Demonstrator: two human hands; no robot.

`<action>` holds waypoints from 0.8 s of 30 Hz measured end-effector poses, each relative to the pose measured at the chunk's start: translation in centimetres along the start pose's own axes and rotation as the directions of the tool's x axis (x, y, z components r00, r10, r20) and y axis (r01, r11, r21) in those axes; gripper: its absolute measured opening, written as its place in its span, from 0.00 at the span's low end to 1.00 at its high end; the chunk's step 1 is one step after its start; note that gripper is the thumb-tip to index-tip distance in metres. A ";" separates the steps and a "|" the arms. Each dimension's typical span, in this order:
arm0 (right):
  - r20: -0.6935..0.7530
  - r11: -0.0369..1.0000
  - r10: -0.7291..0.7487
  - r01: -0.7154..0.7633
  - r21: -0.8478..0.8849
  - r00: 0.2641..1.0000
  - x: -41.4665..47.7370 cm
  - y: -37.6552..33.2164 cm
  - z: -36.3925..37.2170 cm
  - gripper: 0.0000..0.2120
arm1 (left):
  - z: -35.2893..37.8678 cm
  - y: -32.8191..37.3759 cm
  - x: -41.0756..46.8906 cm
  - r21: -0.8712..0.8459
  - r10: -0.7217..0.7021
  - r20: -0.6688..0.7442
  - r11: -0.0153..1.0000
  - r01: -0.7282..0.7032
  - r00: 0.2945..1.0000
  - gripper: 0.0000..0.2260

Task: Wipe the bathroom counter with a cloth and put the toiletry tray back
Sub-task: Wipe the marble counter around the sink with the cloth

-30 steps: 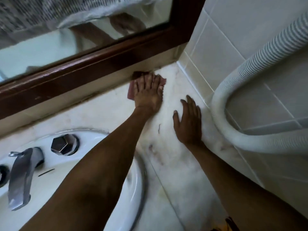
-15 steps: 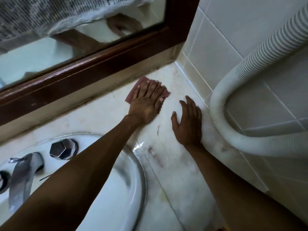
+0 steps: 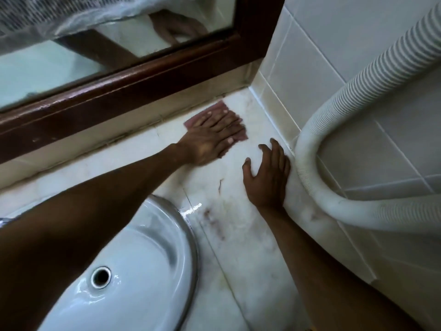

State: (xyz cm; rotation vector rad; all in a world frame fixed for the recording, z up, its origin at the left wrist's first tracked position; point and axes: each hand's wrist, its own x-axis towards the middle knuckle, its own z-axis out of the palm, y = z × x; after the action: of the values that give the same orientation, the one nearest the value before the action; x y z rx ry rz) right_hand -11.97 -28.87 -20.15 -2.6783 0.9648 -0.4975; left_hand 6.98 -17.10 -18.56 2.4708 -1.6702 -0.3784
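Note:
A small pink cloth [image 3: 220, 108] lies flat on the white marble counter [image 3: 238, 235] near the back right corner. My left hand [image 3: 212, 139] presses down on it with the fingers spread, covering most of the cloth. My right hand [image 3: 267, 177] rests flat on the counter just to the right, fingers apart, holding nothing, close to the tiled side wall. Brownish stains [image 3: 214, 220] mark the counter between the basin and my right wrist. No toiletry tray is in view.
A white basin [image 3: 133, 278] with a metal rim fills the lower left. A dark wooden mirror frame [image 3: 133, 91] runs along the back. A white ribbed hose [image 3: 334, 139] curves along the tiled wall [image 3: 334, 44] on the right, touching the counter's edge.
My left hand has slid the cloth to the right and turned its fingers toward the side wall. The view has shifted so the tap is out of sight. My right hand stays put.

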 end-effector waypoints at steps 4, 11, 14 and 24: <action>-0.011 1.000 -0.005 0.005 0.031 1.000 -0.1 0.2 0.5 0.21 | -0.3 -1.3 -2.5 -0.025 -0.306 -0.045 0.952 0.305 0.951 0.25; 0.074 0.998 -0.034 0.030 0.051 0.997 -0.2 0.7 0.3 0.22 | 3.3 8.1 -8.2 -0.080 -0.403 -0.135 0.915 0.395 0.905 0.25; 0.156 0.991 -0.072 0.054 0.121 0.985 -0.4 1.4 -0.3 0.22 | 4.7 11.9 -10.5 -0.120 -0.445 -0.140 0.894 0.431 0.884 0.25; 0.334 0.968 -0.234 0.186 0.169 0.913 -10.8 7.4 -7.3 0.22 | 9.8 25.4 -18.8 -0.106 -0.427 -0.147 0.904 0.415 0.892 0.24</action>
State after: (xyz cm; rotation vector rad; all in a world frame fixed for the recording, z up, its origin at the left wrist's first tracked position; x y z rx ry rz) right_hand -26.88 -28.23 -18.53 -2.6344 0.5259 -0.1059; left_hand -25.07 -8.92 -19.12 2.7120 -1.0299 -0.2584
